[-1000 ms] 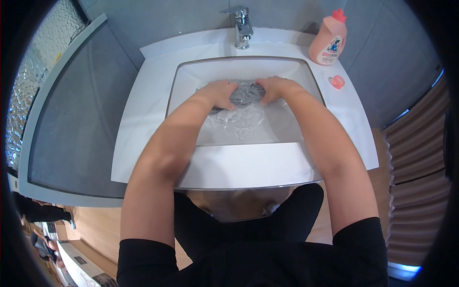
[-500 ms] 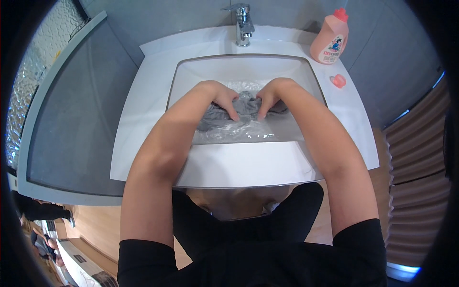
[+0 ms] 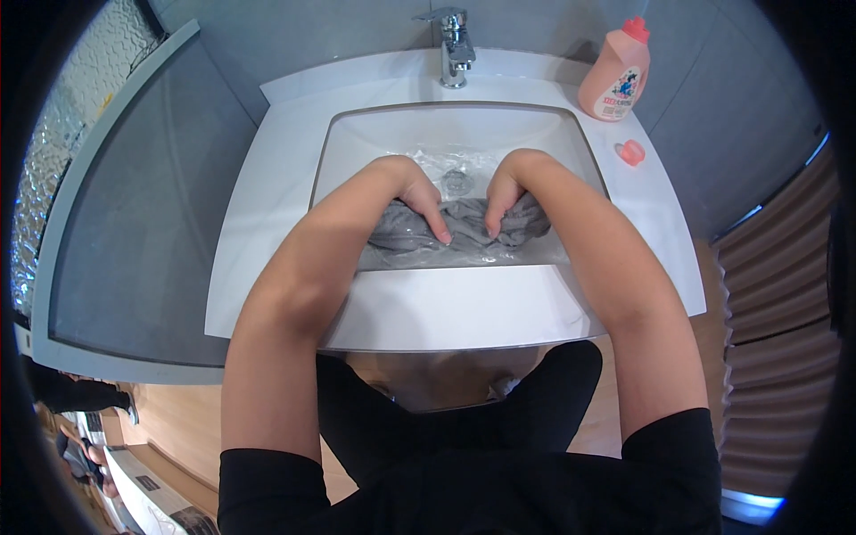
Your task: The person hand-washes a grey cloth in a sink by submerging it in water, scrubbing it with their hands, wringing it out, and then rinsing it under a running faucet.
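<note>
Both of my hands are down in a white washbasin (image 3: 357,134) with water in it, gripping a wet grey cloth (image 3: 465,223). My left hand (image 3: 423,201) holds the cloth's left part, thumb on top and pointing toward me. On its right part, my right hand (image 3: 505,203) grips with the thumb on the near side. The other fingers of both hands are mostly hidden behind or under the fabric. The cloth is bunched sideways across the near half of the basin. Beyond it the round metal drain (image 3: 456,182) shows through the water.
A chrome faucet (image 3: 455,53) stands behind the basin on the white countertop (image 3: 259,241). At the back right are a pink detergent bottle (image 3: 615,76) with a red top and a small pink cap (image 3: 632,152). A grey partition (image 3: 143,205) rises on the left, a brown pleated curtain (image 3: 776,330) hangs right.
My hands have drawn the cloth a little toward me, to the basin's near side. The drain, covered before, is now visible.
</note>
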A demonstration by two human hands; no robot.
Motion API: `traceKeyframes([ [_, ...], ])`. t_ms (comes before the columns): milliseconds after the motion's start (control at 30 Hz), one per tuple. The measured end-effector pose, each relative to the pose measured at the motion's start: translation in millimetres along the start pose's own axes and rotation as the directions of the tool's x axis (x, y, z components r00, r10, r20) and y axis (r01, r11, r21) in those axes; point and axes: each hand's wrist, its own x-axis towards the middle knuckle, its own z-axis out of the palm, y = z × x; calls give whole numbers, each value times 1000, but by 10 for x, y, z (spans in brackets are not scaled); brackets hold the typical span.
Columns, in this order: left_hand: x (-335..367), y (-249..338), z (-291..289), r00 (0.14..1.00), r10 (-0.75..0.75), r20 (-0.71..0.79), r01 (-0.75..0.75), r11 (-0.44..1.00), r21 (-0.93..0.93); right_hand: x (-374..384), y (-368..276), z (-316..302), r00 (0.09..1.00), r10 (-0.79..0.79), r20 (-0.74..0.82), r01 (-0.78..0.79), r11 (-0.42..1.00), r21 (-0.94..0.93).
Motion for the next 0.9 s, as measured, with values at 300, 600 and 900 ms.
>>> traceKeyframes([
  [300, -89, -126, 64, 999, 9, -39, -24, 918, -396, -82, 98, -12, 990, -138, -36, 142, 983, 119],
  [600, -140, -327, -20, 851, 103, -514, -279, 920, -277, 67, 475, -186, 818, -415, -398, 555, 753, 354],
  [900, -12, -305, -35, 448, 299, -843, -3, 943, 333, 190, 459, -216, 368, -295, -882, 351, 922, -162],
])
